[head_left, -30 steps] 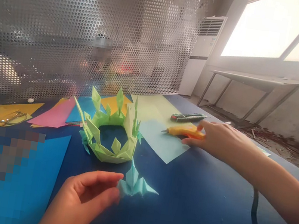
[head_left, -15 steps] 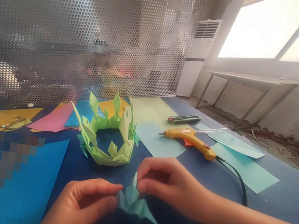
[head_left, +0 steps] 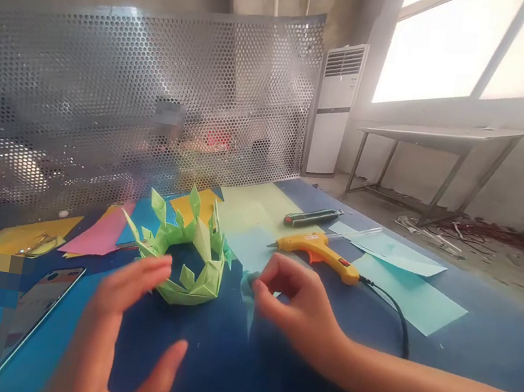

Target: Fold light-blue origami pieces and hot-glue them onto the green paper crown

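Observation:
Between the thumb and fingers of my right hand [head_left: 293, 297] is a folded light-blue paper piece [head_left: 247, 296], blurred, its tip hanging down. My left hand [head_left: 121, 333] holds nothing; thumb and fingers are spread wide, and the fingertips overlap the near left side of a green folded-paper crown [head_left: 206, 283] in the view. Whether they touch it I cannot tell. The crown stands on the blue table with pointed leaf shapes rising from its ring, and some teal points show at its right side. Just beyond my right hand lies a yellow glue gun [head_left: 320, 251], nozzle to the left.
A utility knife [head_left: 313, 217] lies behind the glue gun, on pale yellow paper [head_left: 253, 204]. Light-blue sheets [head_left: 418, 297] are at right, near the gun's black cord [head_left: 391, 303]. At left are a phone [head_left: 42, 313], pink paper [head_left: 100, 231] and glasses [head_left: 41, 245]. A perforated metal screen [head_left: 108, 99] borders the back.
My left hand has let go of the light-blue paper piece and opened, moving left towards the crown. My right hand has carried the piece slightly up and right. The view has tilted up.

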`<state>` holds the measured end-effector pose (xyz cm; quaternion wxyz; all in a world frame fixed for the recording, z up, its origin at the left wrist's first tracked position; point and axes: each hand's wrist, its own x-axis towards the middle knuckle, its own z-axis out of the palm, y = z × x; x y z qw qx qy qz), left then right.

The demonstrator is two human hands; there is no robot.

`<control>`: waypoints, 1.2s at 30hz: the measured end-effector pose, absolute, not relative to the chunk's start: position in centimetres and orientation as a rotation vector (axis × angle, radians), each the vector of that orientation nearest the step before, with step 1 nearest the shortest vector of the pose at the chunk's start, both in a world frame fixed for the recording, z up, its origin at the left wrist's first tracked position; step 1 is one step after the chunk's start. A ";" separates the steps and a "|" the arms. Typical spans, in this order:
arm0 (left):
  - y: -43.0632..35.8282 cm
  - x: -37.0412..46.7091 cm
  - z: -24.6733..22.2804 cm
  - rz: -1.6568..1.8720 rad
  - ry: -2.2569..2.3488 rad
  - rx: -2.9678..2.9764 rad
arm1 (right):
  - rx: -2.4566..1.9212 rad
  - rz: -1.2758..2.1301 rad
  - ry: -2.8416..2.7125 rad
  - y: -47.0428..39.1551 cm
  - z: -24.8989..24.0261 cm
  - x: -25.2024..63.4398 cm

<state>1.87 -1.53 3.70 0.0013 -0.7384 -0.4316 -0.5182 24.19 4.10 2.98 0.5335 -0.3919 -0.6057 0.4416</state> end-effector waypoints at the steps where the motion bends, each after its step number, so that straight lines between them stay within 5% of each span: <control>1: -0.9 1.4 5.0 -1.428 -1.304 -2.364 | -0.945 1.066 -1.440 4.0 3.0 24.1; 9: 6.3 1.2 16.7 -0.257 -1.991 -2.548 | -0.936 1.268 -1.475 3.0 3.2 23.7; 16: 10.6 4.6 17.0 0.730 -2.221 -3.113 | -0.954 1.286 -1.521 3.0 2.8 23.8; 26: 11.1 6.4 13.0 0.584 -2.570 -3.116 | -1.022 1.148 -1.545 3.9 2.9 24.3; 36: 7.7 6.9 10.9 -0.194 -2.733 -2.992 | -0.960 0.918 -1.697 4.1 2.9 24.4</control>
